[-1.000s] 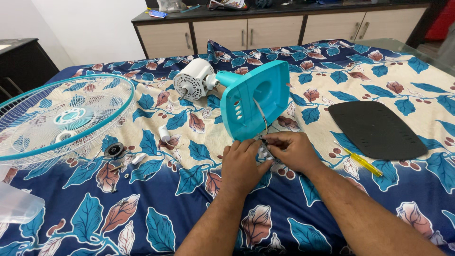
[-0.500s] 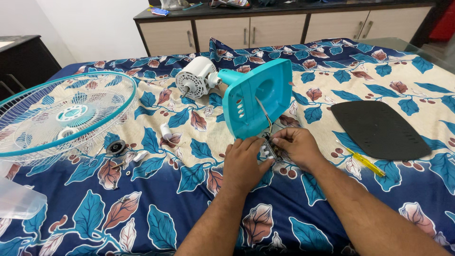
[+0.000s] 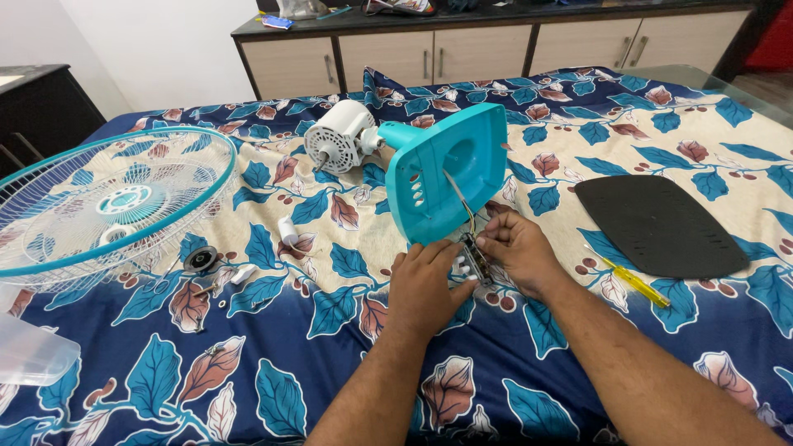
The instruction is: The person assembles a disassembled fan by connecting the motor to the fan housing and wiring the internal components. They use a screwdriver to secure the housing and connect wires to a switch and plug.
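both hands, left hand (image 3: 425, 285) and right hand (image 3: 516, 252), pinch a small switch block (image 3: 475, 258) wired to the teal fan base (image 3: 446, 173). a fan guard (image 3: 107, 202) lies at nine o'clock, a black plate (image 3: 661, 223) at three.

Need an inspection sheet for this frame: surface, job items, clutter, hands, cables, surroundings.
Surface: bed sheet with blue leaf print, bears all parts.
Job's things: small switch block held between both hands; teal fan base tipped on its side, open underside toward the camera; white motor joined at its far end.
Clutter: fan guard at left; black base plate and yellow screwdriver at right; black cap and small white bits nearby; clear plastic piece at lower left.
Grippers: left hand and right hand both pinch the block.
Cables: thin wires run from base to block.
Surroundings: beige cabinet behind, dark unit at left.
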